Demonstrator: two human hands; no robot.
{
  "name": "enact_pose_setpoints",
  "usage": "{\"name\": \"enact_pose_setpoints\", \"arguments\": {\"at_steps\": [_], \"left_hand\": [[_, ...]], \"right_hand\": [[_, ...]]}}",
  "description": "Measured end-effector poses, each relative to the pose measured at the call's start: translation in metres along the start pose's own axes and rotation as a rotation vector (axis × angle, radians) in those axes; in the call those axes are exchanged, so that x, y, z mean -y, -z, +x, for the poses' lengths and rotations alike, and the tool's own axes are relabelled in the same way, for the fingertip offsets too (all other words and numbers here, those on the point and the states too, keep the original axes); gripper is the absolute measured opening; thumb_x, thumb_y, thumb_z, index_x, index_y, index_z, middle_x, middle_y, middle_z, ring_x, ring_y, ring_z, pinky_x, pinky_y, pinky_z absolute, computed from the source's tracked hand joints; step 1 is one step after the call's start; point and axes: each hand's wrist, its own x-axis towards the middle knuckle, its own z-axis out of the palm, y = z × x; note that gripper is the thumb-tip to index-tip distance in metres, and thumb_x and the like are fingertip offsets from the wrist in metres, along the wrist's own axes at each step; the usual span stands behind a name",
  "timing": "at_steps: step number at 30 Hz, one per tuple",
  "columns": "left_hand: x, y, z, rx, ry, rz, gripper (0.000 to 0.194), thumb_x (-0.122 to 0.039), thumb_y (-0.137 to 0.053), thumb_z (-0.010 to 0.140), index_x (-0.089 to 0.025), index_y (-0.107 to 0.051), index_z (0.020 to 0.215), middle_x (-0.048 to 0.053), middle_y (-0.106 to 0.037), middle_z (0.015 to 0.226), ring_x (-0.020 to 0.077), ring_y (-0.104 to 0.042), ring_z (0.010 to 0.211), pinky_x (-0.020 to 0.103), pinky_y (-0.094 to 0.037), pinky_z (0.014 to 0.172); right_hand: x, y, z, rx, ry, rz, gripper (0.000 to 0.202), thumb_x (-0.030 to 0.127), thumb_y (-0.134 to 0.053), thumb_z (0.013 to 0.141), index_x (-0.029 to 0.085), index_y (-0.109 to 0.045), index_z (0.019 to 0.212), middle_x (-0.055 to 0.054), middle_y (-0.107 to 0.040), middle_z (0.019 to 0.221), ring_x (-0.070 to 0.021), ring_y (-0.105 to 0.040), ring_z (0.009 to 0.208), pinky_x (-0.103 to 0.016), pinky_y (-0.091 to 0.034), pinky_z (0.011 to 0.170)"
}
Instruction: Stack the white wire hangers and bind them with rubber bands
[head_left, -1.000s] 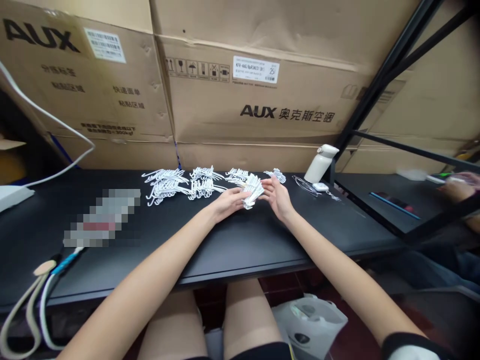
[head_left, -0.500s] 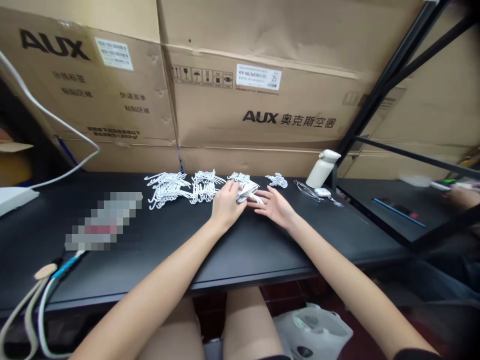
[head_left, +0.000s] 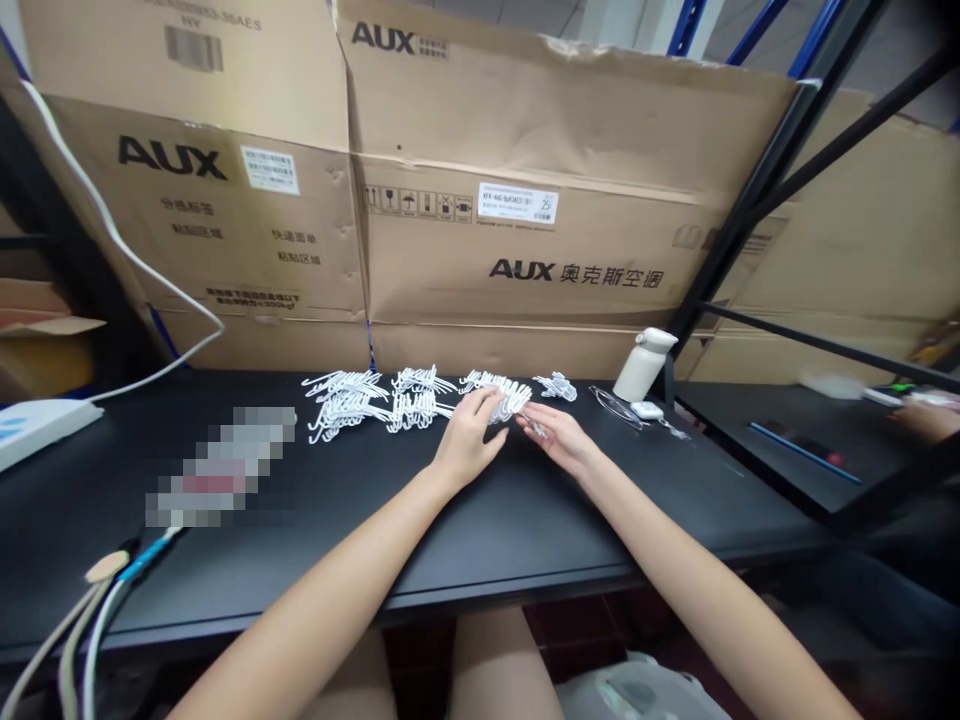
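Observation:
Several white hook-shaped pieces, like small wire hooks (head_left: pixel 514 398), are bunched between my two hands over the black table. My left hand (head_left: pixel 466 440) curls round the left side of this bunch, its thumb held lower and a little apart. At the bunch's right end, the bent fingers of my right hand (head_left: pixel 561 438) pinch its edge, with a small whitish bit showing at the fingertips. Left of my hands lie two neat stacks of the same hooks, a far left stack (head_left: pixel 345 405) and a middle stack (head_left: pixel 416 400). A small loose heap (head_left: pixel 555 387) rests to the right.
A white bottle (head_left: pixel 643 365) stands at the back right beside glasses (head_left: pixel 619 408) and a small white case (head_left: pixel 646 411). Cardboard boxes (head_left: pixel 585 300) wall the back. A black frame post (head_left: pixel 739 240) rises at right. A pixelated object (head_left: pixel 225 470) with cords lies left.
The view has tilted up, so the table sits lower in the picture. My right hand's spread fingers have closed in on the bunch. The bunch in my left hand now shows its curved ends.

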Motion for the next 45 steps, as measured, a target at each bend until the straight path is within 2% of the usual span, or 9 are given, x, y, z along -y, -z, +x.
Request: {"name": "enact_pose_setpoints", "arguments": {"at_steps": [4, 6, 8, 12, 19, 22, 30, 36, 45], "left_hand": [[0.004, 0.0, -0.003, 0.053, 0.139, 0.121, 0.066, -0.023, -0.062, 0.077, -0.013, -0.037, 0.138, 0.02, -0.034, 0.147, 0.0343, -0.032, 0.136, 0.052, -0.025, 0.112], [0.009, 0.0, -0.005, 0.104, 0.188, 0.153, 0.06, -0.023, -0.062, 0.077, -0.013, -0.042, 0.133, 0.021, -0.037, 0.145, 0.0347, -0.033, 0.135, 0.052, -0.027, 0.11], [0.013, 0.0, -0.007, 0.133, 0.213, 0.166, 0.047, -0.024, -0.06, 0.079, -0.015, -0.049, 0.123, 0.018, -0.041, 0.141, 0.0333, -0.036, 0.132, 0.051, -0.031, 0.108], [0.018, -0.003, -0.008, 0.176, 0.212, 0.157, 0.03, -0.024, -0.06, 0.079, -0.018, -0.056, 0.108, 0.016, -0.049, 0.132, 0.0321, -0.04, 0.128, 0.051, -0.034, 0.105], [0.019, -0.005, -0.008, 0.231, 0.244, 0.15, 0.026, -0.027, -0.058, 0.08, -0.017, -0.058, 0.103, 0.016, -0.05, 0.128, 0.0324, -0.043, 0.126, 0.05, -0.034, 0.104], [0.02, -0.004, -0.009, 0.23, 0.249, 0.125, 0.025, -0.026, -0.058, 0.079, -0.017, -0.059, 0.102, 0.016, -0.051, 0.127, 0.0327, -0.044, 0.124, 0.05, -0.036, 0.103], [0.021, -0.005, -0.01, 0.246, 0.241, 0.154, 0.022, -0.027, -0.057, 0.08, -0.02, -0.06, 0.1, 0.012, -0.054, 0.121, 0.0302, -0.047, 0.119, 0.05, -0.038, 0.1], [0.02, -0.005, -0.01, 0.264, 0.248, 0.148, 0.021, -0.027, -0.055, 0.081, -0.018, -0.06, 0.1, 0.013, -0.055, 0.12, 0.0301, -0.049, 0.117, 0.049, -0.038, 0.1], [0.017, -0.002, -0.008, 0.284, 0.246, 0.143, 0.018, -0.026, -0.054, 0.081, -0.019, -0.061, 0.097, 0.011, -0.058, 0.112, 0.0287, -0.052, 0.11, 0.048, -0.04, 0.098]], "right_hand": [[0.008, 0.025, 0.019, -0.084, 0.066, 0.08, 0.009, 0.005, -0.066, 0.076, 0.013, -0.069, 0.08, -0.006, -0.072, 0.081, -0.0114, -0.07, 0.074, -0.013, -0.059, 0.062], [0.012, 0.041, 0.031, -0.152, 0.154, 0.127, 0.008, 0.007, -0.065, 0.078, 0.014, -0.068, 0.081, -0.006, -0.071, 0.085, -0.0123, -0.07, 0.08, -0.014, -0.06, 0.065], [0.017, 0.058, 0.041, -0.337, 0.272, 0.142, 0.009, 0.008, -0.063, 0.079, 0.016, -0.065, 0.077, -0.006, -0.069, 0.085, -0.0148, -0.07, 0.085, -0.018, -0.062, 0.069], [0.026, 0.087, 0.054, -0.513, 0.35, 0.154, 0.015, 0.008, -0.058, 0.082, 0.018, -0.055, 0.071, -0.005, -0.066, 0.085, -0.0144, -0.068, 0.094, -0.02, -0.06, 0.081], [0.024, 0.108, 0.069, -0.704, 0.43, 0.133, 0.015, 0.003, -0.059, 0.074, 0.016, -0.055, 0.08, -0.004, -0.066, 0.077, -0.0184, -0.07, 0.09, -0.033, -0.059, 0.086], [0.021, 0.109, 0.078, -0.729, 0.459, 0.074, 0.015, 0.006, -0.065, 0.069, 0.014, -0.058, 0.079, -0.006, -0.068, 0.077, -0.0219, -0.071, 0.087, -0.036, -0.06, 0.085], [0.017, 0.107, 0.108, -0.711, 0.518, -0.184, 0.017, 0.016, -0.07, 0.064, 0.01, -0.065, 0.079, -0.007, -0.07, 0.074, -0.0215, -0.071, 0.08, -0.035, -0.059, 0.08], [0.01, 0.115, 0.115, -0.624, 0.55, -0.446, 0.028, 0.016, -0.062, 0.07, 0.008, -0.069, 0.096, -0.013, -0.074, 0.093, -0.0214, -0.071, 0.083, -0.033, -0.058, 0.077], [0.01, 0.12, 0.108, -0.589, 0.573, -0.787, 0.028, 0.011, -0.059, 0.065, 0.012, -0.073, 0.089, -0.011, -0.074, 0.094, -0.0239, -0.069, 0.09, -0.04, -0.05, 0.093]]}}
